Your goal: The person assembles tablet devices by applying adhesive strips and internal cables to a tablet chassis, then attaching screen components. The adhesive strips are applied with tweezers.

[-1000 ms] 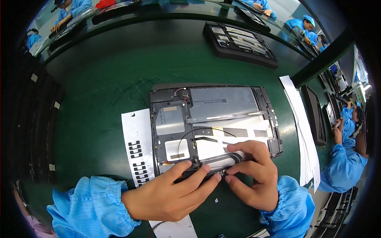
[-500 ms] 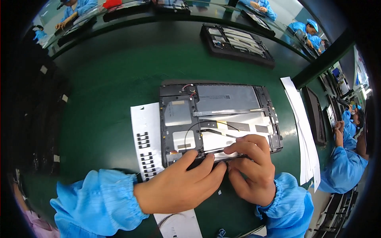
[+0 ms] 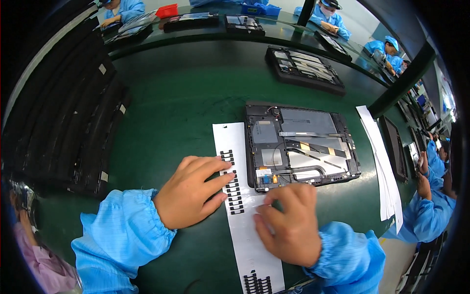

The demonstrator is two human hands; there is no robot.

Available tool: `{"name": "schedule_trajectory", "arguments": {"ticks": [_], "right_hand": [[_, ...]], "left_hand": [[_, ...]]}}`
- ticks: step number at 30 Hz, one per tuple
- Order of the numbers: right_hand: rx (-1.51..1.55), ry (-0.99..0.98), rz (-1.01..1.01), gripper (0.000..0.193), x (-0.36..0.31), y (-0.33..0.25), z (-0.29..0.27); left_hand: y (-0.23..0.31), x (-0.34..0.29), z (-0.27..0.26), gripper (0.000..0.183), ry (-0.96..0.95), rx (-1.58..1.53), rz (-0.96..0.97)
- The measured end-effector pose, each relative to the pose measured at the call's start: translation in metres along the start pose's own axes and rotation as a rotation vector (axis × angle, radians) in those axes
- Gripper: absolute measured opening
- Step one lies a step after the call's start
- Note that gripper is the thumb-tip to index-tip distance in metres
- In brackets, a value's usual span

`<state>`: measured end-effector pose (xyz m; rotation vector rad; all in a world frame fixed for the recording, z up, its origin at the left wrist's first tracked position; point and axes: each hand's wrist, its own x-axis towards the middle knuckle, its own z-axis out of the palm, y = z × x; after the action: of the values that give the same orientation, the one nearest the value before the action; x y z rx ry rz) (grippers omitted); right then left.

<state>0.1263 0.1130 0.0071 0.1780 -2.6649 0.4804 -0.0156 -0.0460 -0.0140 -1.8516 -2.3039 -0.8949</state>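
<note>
My left hand (image 3: 192, 192) lies with fingers apart, its fingertips on a long white backing sheet (image 3: 252, 240). Under and beside those fingertips runs a column of small black adhesive pieces (image 3: 234, 191). To the right of it my right hand (image 3: 292, 223) is over the sheet, fingers curled and thumb and forefinger close together, slightly blurred; what they pinch, if anything, I cannot make out. Just beyond sits an opened tablet-like device (image 3: 303, 147) in a black frame, showing a grey battery (image 3: 308, 120), silvery plates, flat cables and a thin black wire.
Stacked black trays (image 3: 63, 117) rise at the left. A second opened device (image 3: 306, 68) lies at the far right of the green table (image 3: 166, 108). White paper strips (image 3: 379, 166) and a black frame (image 3: 391, 147) lie to the right, by a green post (image 3: 406, 81). Co-workers in blue sit around.
Both hands have come off the device's near edge. My left hand has gone to the black pieces on the sheet, and my right hand is nearer to me. The view has shifted left.
</note>
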Motion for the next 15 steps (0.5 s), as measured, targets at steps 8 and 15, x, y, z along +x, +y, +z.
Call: {"name": "schedule_trajectory", "arguments": {"ticks": [8, 15], "right_hand": [[-0.039, 0.095, 0.065, 0.015, 0.008, -0.026, 0.035], [0.080, 0.166, 0.106, 0.019, 0.008, -0.025, 0.040]], "left_hand": [[-0.001, -0.005, -0.005, 0.033, 0.001, 0.049, 0.004], [0.005, -0.003, -0.006, 0.036, -0.014, 0.099, -0.027]]}}
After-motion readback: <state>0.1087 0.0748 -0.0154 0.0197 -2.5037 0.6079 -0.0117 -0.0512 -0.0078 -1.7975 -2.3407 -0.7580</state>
